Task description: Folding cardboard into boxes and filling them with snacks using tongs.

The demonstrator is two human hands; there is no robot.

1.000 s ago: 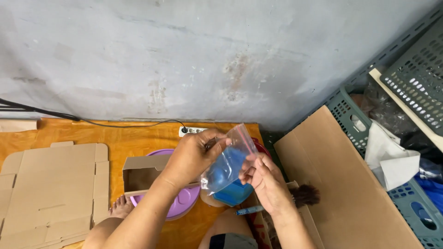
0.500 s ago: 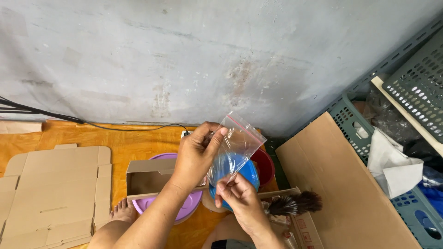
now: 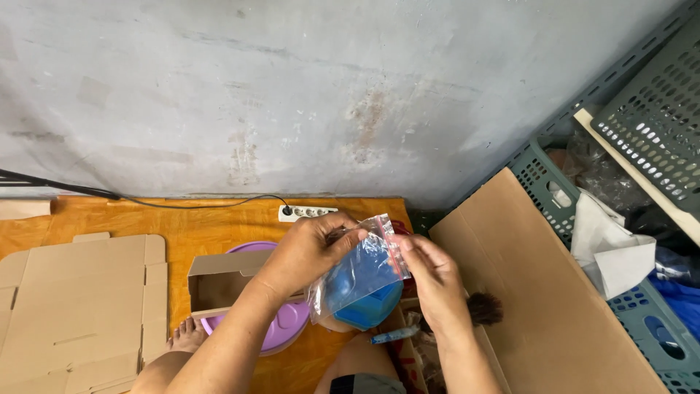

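Observation:
My left hand [image 3: 310, 252] and my right hand [image 3: 430, 273] both pinch the top edge of a small clear zip bag [image 3: 357, 273], which hangs between them. The left fingers grip its upper left corner. The right fingers hold its right edge by the red strip. Seen through and below the bag is a blue bowl [image 3: 372, 306]. A small open cardboard box [image 3: 219, 281] rests on a purple bowl [image 3: 281, 325] just under my left forearm.
Flattened cardboard boxes [image 3: 80, 306] lie at the left on the orange floor [image 3: 211, 226]. A white power strip [image 3: 306, 212] sits by the grey wall. A large cardboard sheet [image 3: 539, 292] and grey-green plastic crates [image 3: 649, 124] stand at the right. A dark tuft [image 3: 485, 308] lies near my right wrist.
The bag has come lower and turned flatter between my hands. My right hand rose from the bag's bottom to its right top edge.

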